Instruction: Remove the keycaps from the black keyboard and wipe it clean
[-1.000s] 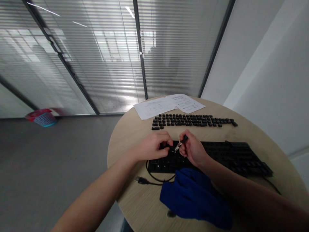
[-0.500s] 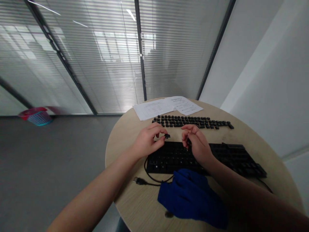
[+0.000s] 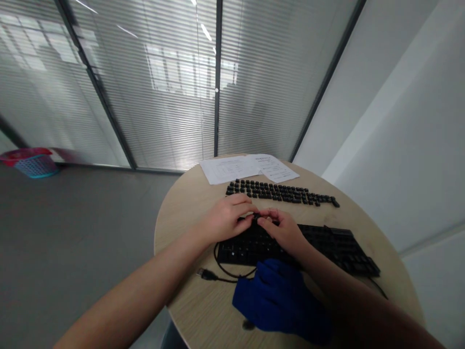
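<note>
A black keyboard [image 3: 327,245] lies across the round wooden table [image 3: 181,213]. My left hand [image 3: 227,220] and my right hand [image 3: 283,231] meet fingertip to fingertip over the keyboard's upper left part. The left fingers are pinched on a small black keycap [image 3: 256,216]. The right fingers are curled and pressed together at the same spot, and what they hold is hidden. Several loose black keycaps [image 3: 279,192] lie in rows behind the keyboard.
Two printed paper sheets [image 3: 247,167] lie at the table's far edge. A blue cloth [image 3: 279,300] lies crumpled in front of the keyboard, under my right forearm. The keyboard's cable and USB plug [image 3: 204,275] curl at the near left. A pink and blue basket [image 3: 31,162] stands on the floor far left.
My left hand lifted a keycap off the keyboard and moved it back toward the right hand. The thin tool seen in my right hand a second ago is hidden now. The camera tilted up.
</note>
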The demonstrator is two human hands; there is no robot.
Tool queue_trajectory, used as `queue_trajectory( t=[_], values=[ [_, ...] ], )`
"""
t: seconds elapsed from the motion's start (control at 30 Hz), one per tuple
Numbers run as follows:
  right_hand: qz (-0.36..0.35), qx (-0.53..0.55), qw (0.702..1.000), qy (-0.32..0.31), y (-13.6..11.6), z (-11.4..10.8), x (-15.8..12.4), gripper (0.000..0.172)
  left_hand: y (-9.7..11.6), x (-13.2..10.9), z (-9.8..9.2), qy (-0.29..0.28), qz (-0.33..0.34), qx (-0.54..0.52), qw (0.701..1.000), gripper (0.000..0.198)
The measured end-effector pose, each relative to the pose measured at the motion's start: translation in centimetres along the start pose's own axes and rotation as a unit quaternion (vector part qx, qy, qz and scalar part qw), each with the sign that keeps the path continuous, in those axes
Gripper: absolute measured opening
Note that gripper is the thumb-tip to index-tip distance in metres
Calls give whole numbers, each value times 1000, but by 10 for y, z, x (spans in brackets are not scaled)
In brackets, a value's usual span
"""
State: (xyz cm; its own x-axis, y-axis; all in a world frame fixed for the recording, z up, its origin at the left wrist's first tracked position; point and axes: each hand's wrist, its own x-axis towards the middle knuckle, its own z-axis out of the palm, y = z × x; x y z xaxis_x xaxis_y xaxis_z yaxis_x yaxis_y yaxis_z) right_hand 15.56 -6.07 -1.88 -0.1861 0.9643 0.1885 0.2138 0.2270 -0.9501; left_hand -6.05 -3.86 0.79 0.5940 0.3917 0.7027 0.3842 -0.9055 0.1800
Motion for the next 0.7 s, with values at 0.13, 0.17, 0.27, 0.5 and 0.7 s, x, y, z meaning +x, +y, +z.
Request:
queue_trajectory(
  t=[0.13, 0.17, 0.27, 0.5, 0.7],
  values=[
    [51, 52, 996, -59, 1, -5, 4, 33, 2, 0, -2, -24, 0, -6, 1000, 18],
    [51, 54, 995, -67, 0, -6, 5, 33, 1, 0, -3, -29, 2, -11, 1000, 18],
    [38, 23, 997, -70, -1, -12, 9, 32, -8, -2, -10, -18, -19, -30, 999, 21],
    [-9, -219, 973, -74, 11, -18, 56, 26, -50, -9, -24, 151, -217, 14, 964, 25],
    [-6, -367, 927, -76, 34, -3, 104, 21, -57, -10, -22, 159, -240, 11, 958, 22]
  ],
)
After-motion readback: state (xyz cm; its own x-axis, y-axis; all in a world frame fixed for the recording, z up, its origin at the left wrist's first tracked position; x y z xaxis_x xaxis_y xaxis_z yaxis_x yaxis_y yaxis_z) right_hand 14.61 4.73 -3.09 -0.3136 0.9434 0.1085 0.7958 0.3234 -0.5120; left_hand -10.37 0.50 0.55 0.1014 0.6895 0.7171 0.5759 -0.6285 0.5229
